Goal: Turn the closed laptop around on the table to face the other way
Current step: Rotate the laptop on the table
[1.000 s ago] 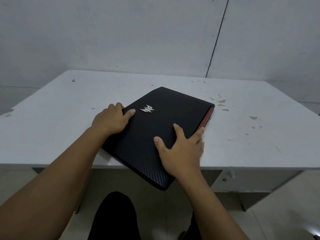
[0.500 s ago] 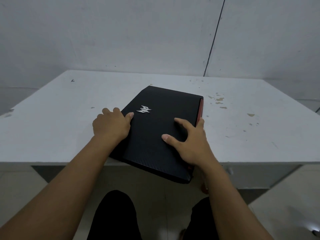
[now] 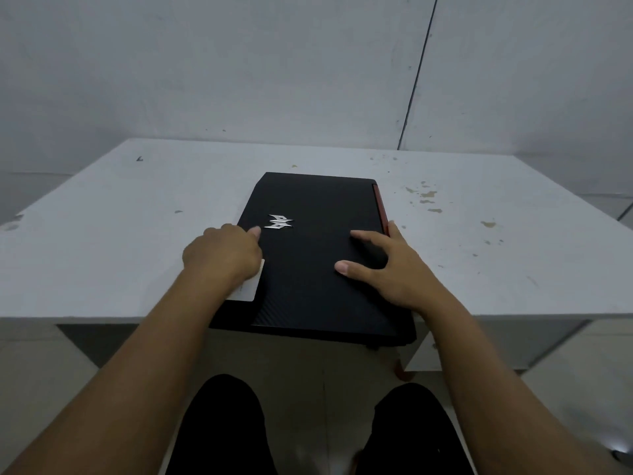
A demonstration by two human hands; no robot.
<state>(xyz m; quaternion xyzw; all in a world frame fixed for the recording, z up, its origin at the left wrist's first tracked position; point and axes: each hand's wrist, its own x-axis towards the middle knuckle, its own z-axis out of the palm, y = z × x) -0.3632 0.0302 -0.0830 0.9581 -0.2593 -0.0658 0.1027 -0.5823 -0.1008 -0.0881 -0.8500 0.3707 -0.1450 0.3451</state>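
Note:
A closed black laptop (image 3: 318, 200) with a silver logo on its lid lies on the white table (image 3: 102, 241). Its long side runs away from me, a red strip shows along its right edge, and its near end overhangs the table's front edge. My left hand (image 3: 222, 253) grips the laptop's left edge, thumb on the lid beside the logo. My right hand (image 3: 394, 269) holds the right edge, with thumb and one finger spread on the lid and the other fingers over the red strip.
The table's front edge (image 3: 513, 315) runs across the view and its right part (image 3: 428, 195) is flecked with brown stains. Grey walls (image 3: 239, 70) stand close behind the table. My legs in dark trousers (image 3: 222, 433) are below.
Both hands have turned the laptop clockwise, from a diagonal lie to nearly lengthwise. The red edge has swung round to the right side. My hands kept their hold on the two sides.

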